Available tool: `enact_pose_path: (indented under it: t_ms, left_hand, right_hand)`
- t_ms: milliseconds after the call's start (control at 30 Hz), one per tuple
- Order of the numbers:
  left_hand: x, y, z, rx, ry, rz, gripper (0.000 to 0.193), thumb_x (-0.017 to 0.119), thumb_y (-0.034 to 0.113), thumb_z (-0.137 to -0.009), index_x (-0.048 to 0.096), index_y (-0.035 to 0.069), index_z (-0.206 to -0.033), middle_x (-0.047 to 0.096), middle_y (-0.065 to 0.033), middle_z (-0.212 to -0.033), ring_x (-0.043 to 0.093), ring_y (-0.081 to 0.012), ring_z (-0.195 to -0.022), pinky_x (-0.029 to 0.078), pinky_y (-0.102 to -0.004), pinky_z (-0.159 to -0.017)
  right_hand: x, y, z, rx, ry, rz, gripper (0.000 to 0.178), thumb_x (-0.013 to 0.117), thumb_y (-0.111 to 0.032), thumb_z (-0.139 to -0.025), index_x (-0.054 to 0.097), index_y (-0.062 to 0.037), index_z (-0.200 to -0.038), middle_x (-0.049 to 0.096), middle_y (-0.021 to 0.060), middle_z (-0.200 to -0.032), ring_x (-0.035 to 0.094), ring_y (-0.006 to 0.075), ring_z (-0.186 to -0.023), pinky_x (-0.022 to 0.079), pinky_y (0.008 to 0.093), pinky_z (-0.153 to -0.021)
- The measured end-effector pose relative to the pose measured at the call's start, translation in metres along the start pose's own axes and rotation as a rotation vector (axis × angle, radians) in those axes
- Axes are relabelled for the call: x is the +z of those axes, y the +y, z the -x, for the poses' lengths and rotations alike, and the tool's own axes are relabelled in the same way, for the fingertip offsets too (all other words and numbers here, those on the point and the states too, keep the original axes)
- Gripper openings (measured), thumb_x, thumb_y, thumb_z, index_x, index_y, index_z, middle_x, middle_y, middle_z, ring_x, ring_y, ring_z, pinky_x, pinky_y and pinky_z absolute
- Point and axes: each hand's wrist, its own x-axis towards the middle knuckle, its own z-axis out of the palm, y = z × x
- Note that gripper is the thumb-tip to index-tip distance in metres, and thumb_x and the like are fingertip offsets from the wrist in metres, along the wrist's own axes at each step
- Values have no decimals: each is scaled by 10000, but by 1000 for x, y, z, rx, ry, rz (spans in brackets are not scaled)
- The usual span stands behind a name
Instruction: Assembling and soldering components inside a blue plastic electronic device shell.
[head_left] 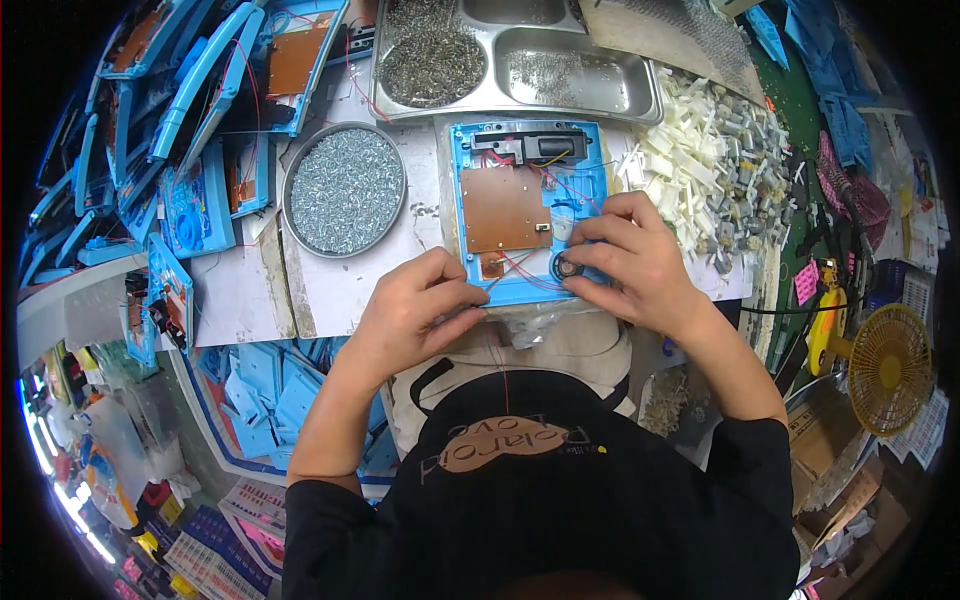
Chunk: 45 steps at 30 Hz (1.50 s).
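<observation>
In front of me lies a light-blue plastic casing [453, 200] with its inside facing up. A brown circuit board [505, 208] fills much of it, and a long black part [535, 147] runs along the far side. Thin red wires cross the near end. My right hand [640, 262] reaches over the right side, its fingers and thumb curled around a small round black speaker [568, 266] at the near right corner. My left hand [425, 305] is at the near left corner, thumb and fingers pinched together by the wires; what sits between its fingertips is too small to make out.
A round metal dish of screws [345, 190] stands left of the casing. Beyond is a steel compartment tray [575, 75] with small metal parts. White and grey plastic pieces [700, 165] are heaped on the right. Blue casings [200, 130] pile up far left; a yellow fan [890, 370] stands right.
</observation>
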Motion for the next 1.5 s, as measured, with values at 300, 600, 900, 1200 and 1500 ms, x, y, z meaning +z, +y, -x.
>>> enact_pose_path:
  t_ms: [300, 600, 900, 1200, 1500]
  left_hand:
    - [2, 1, -3, 32, 21, -26, 219, 833, 83, -738, 746, 75, -939, 577, -63, -844, 613, -232, -726, 496, -344, -622]
    - [-2, 5, -1, -24, -19, -40, 259, 844, 69, -714, 756, 66, -957, 555, -66, -837, 593, -234, -759, 484, -335, -646]
    - [-64, 18, -82, 12, -138, -42, 179, 763, 162, -851, 735, 45, -983, 667, -115, -847, 659, -270, -742, 521, -362, -669]
    - [3, -23, -258, -8, -52, -866, 276, 674, 354, -906, 747, 88, -928, 726, -158, -842, 720, -362, -836, 575, -470, -744]
    - [-9, -29, -238, 106, 146, -382, 262, 716, 226, -893, 757, 53, -1086, 764, -127, -929, 712, -280, -749, 558, -393, -705]
  right_hand:
    - [10, 21, 10, -14, 74, -198, 212, 850, -125, -723, 763, -129, -916, 730, -17, -1004, 540, 262, -959, 488, 363, -823]
    - [-57, 54, -10, 300, 73, 514, 178, 787, -172, -736, 715, -84, -873, 666, 57, -915, 566, 281, -936, 450, 419, -838]
    - [-57, 69, -7, 339, -18, 647, 151, 766, -150, -734, 688, -76, -840, 638, 74, -893, 575, 282, -947, 428, 426, -839]
    - [-77, 64, -5, 287, 115, 525, 174, 720, -96, -761, 634, -65, -909, 631, 93, -860, 591, 290, -912, 461, 413, -802]
    - [-88, 62, 1, 628, 362, -555, 176, 615, -142, -927, 634, -21, -1052, 659, 25, -937, 590, 82, -820, 460, 239, -658]
